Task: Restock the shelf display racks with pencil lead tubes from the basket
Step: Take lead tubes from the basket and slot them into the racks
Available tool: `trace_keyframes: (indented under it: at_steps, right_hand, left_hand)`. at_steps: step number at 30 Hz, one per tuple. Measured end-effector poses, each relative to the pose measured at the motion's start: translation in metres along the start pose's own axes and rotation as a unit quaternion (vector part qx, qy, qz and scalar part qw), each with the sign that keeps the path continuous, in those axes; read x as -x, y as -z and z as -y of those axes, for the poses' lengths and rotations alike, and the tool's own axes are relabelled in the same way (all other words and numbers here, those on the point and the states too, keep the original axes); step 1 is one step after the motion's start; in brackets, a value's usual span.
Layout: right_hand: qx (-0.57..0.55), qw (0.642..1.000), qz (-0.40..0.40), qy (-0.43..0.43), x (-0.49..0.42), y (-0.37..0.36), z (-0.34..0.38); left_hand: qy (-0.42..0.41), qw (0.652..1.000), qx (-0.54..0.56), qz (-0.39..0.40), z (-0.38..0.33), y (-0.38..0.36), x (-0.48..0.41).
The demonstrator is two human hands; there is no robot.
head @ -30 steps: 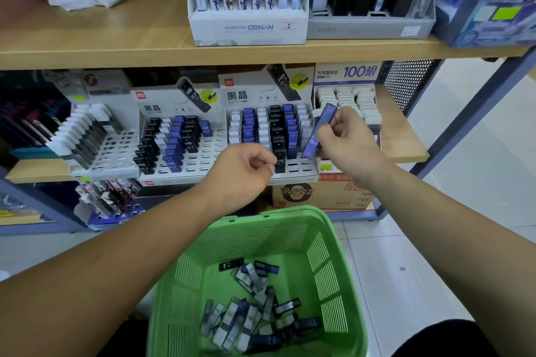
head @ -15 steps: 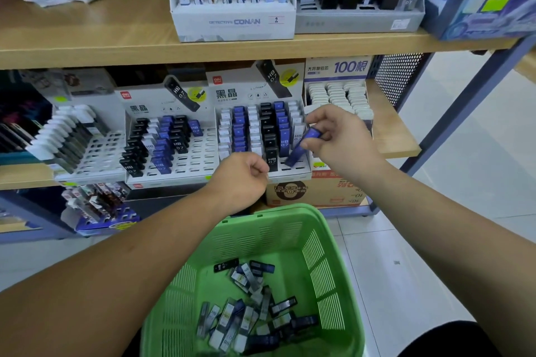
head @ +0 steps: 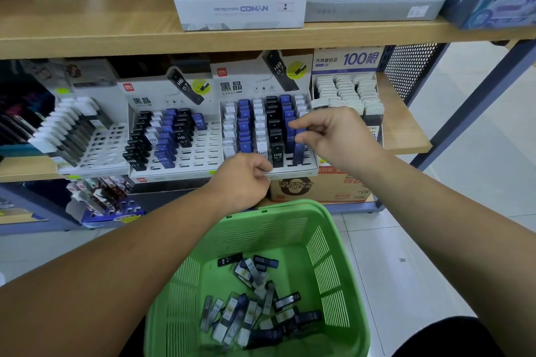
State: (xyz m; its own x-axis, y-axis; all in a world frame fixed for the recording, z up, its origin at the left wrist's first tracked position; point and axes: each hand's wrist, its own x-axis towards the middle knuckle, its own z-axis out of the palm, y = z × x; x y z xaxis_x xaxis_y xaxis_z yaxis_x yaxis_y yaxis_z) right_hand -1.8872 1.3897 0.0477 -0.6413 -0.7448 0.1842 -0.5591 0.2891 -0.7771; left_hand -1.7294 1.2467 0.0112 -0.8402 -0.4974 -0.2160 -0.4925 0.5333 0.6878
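The left hand point(head: 240, 182) and right hand point(head: 333, 136) were bare, and back from the fingers point(head: 307, 124) each forearm was uncovered as far as could be seen. Far behind the right fingers, black cloth point(head: 452, 339) covered part of the body.

Empty slots point(head: 206, 153) stood open across the right half of the left rack point(head: 162, 174) and the front row of the right rack point(head: 301, 170). The upper shelf point(head: 116, 43) overhung both; the right hand point(head: 336, 136) apparently covered the rightmost columns.
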Motion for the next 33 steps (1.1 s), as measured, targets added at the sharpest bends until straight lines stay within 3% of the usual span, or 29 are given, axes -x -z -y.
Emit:
trace_keyframes:
  at_steps: [4, 9, 17, 22, 30, 33]
  right_hand:
    - [-0.024, 0.999, -0.029, -0.010, 0.000, -0.005, -0.002]
    - [-0.051, 0.998, -0.012, -0.019, -0.001, -0.010, 0.001]
    - [0.052, 0.998, -0.005, 0.029, -0.001, -0.018, -0.008]
    - [0.057, 0.998, -0.037, -0.005, 0.000, -0.015, -0.005]
    - [0.121, 0.992, 0.019, -0.029, 0.042, 0.008, 0.020]
    - [0.110, 0.983, 0.143, -0.038, 0.076, -0.003, 0.026]
  left_hand:
    - [0.003, 1.000, 0.011, 0.005, 0.000, 0.000, 0.000]
    - [0.006, 1.000, 0.014, 0.010, 0.001, -0.001, -0.001]
    - [0.012, 1.000, 0.021, 0.005, 0.001, -0.001, -0.003]
    - [0.013, 0.999, 0.043, 0.021, 0.001, 0.001, 0.003]
    - [0.007, 0.998, 0.036, 0.042, 0.019, 0.018, 0.054]
    - [0.030, 0.998, -0.001, 0.060, 0.039, 0.009, 0.069]
